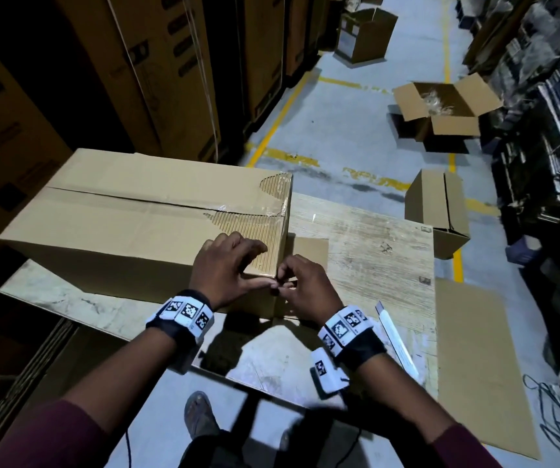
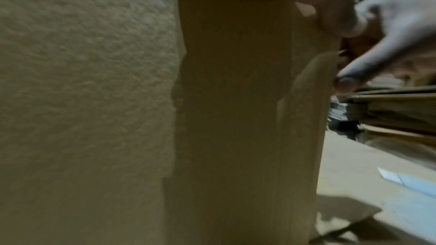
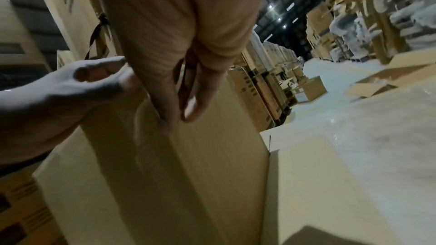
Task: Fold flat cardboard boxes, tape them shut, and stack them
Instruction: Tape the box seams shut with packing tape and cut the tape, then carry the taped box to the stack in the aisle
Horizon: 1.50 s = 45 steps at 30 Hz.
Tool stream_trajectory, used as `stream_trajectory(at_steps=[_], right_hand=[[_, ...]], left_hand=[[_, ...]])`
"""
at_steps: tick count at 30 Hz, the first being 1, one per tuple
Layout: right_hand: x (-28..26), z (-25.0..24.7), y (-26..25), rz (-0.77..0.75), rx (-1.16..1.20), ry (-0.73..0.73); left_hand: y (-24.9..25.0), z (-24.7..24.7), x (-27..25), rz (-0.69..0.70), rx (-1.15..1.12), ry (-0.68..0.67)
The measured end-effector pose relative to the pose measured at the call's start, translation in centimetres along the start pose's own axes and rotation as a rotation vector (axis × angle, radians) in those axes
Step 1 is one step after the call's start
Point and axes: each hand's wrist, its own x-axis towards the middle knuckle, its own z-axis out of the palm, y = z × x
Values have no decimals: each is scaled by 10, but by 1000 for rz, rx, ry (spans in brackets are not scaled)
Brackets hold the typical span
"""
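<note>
I see the table (image 1: 373, 231) first, pale wood grain, with the box (image 1: 119, 224) lying on its left part, top seam taped and the paper skin torn near the right end. My left hand (image 1: 229, 265) rests on the box's near right corner, fingers loosely curled over the top edge, thumb along the front face. My right hand (image 1: 305, 285) sits just beside it at that corner, fingertips pinched together; what they pinch I cannot tell, possibly tape.
</note>
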Motion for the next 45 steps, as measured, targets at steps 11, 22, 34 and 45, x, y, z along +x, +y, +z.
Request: stream_trajectory(at_steps=[11, 22, 34, 45], right_hand=[[143, -54, 2, 254, 153, 273], [195, -24, 8, 614, 436, 102], [140, -48, -37, 814, 468, 67], [49, -12, -53, 806, -427, 3]], left_hand=[[-18, -9, -15, 156, -90, -43], [-68, -55, 12, 15, -158, 408], [-111, -52, 159, 161, -284, -440], [-168, -10, 141, 469, -142, -275]])
